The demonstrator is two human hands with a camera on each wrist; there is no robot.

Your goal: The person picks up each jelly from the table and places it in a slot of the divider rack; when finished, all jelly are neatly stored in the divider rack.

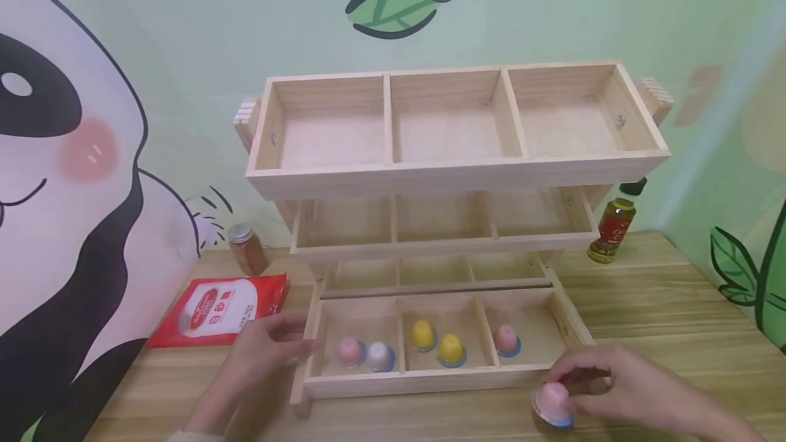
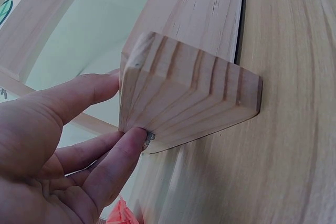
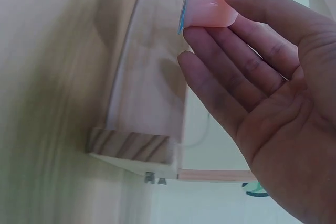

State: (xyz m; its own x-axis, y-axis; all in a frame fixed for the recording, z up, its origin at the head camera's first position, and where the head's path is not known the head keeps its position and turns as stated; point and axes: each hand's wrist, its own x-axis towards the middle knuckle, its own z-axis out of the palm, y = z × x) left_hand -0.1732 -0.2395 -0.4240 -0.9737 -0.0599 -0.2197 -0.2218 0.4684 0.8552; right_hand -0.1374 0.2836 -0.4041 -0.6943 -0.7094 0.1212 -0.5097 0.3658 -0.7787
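A pink jelly cup (image 1: 553, 402) with a blue-edged lid is pinched between the thumb and fingers of my right hand (image 1: 620, 387), just in front of the lowest tray's right corner. My left hand (image 1: 264, 353) holds the left side of the wooden rack (image 1: 457, 174), thumb and fingertips on its wooden end (image 2: 178, 87) in the left wrist view. Inside the lowest tray (image 1: 424, 385), the left compartment has a pink jelly cup (image 1: 351, 351) and a whitish one (image 1: 379, 356). Two yellow jelly cups (image 1: 451, 349) lie in the middle compartment; one pink cup (image 1: 506, 339) is in the right.
Above the lowest tray rise the rack's other tiers, each split into three compartments. To the left are a red and white packet (image 1: 215, 310) and a spice jar (image 1: 248, 249). An oil bottle (image 1: 613, 224) stands behind on the right. Wood-grain table (image 1: 663, 305) underneath.
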